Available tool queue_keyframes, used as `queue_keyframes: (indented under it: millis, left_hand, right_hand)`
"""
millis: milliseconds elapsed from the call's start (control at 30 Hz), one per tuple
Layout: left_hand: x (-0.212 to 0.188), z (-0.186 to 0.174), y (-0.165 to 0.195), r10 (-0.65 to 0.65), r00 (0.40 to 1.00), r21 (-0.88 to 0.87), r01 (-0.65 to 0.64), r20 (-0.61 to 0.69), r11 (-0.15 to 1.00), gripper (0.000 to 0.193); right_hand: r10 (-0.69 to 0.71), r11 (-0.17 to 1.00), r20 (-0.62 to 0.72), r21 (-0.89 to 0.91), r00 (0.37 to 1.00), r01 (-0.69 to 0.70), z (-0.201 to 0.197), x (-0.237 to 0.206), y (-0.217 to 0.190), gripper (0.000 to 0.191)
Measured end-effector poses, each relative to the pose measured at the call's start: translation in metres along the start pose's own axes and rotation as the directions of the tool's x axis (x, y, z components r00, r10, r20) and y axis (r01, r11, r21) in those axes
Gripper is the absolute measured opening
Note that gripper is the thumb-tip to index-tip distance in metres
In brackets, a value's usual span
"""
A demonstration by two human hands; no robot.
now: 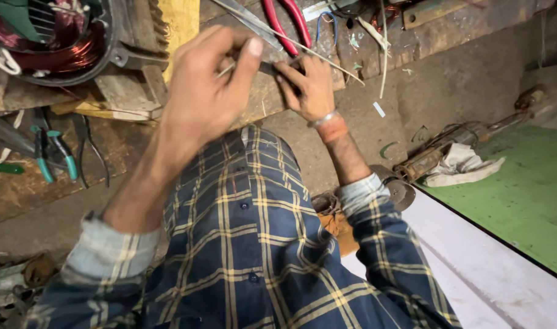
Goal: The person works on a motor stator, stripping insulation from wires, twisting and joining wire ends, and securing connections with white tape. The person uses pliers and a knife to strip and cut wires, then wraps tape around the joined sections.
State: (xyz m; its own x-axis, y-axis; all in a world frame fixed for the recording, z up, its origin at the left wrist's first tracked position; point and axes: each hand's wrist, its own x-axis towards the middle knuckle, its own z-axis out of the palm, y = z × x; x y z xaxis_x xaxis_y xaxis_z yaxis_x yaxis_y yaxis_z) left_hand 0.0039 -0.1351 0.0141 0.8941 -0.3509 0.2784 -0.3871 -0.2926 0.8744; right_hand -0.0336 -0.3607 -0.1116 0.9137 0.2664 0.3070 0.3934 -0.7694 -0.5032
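The left hand is up in the middle of the view, with its thumb and fingers pinched together on a thin strip that is pale and long. The right hand is just beside it on the right, and its fingers are closed on the same strip near the same spot. The strip runs from the hands out to the right and far side, over the wooden surface. The two hands are very close, almost touching. Just past them, on the far side, lie red pliers and some loose wires. Far to the left sits a motor with copper coils, near the surface's left end. Lower on the left lie green pliers, well apart from the hands. On the right there is open grey floor, then a white rag lying on a rusty tool at the edge of a green board. A blue checked shirt fills the near part.
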Motion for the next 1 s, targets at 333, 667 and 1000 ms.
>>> queue_keyframes:
  millis: [333,667,1000]
  left_hand:
    - [-0.094,-0.103,0.121,0.331,0.926,0.410,-0.234,-0.183,0.881,0.014]
    - [-0.146,-0.093,0.181,-0.269,0.708,0.320,-0.580,0.654,-0.749,0.009]
    - [-0.079,-0.114,0.114,0.332,0.942,-0.127,-0.337,-0.056,0.933,0.050]
  right_hand:
    - [-0.189,0.971,-0.186,-0.184,0.964,0.155,0.001,0.004,-0.008,0.035]
    - [-0.300,0.619,-0.108,0.734,0.948,0.279,-0.093,-0.004,-0.147,0.025]
    - [-0.102,0.583,0.153,0.810,0.983,-0.065,-0.113,-0.021,-0.152,0.020]
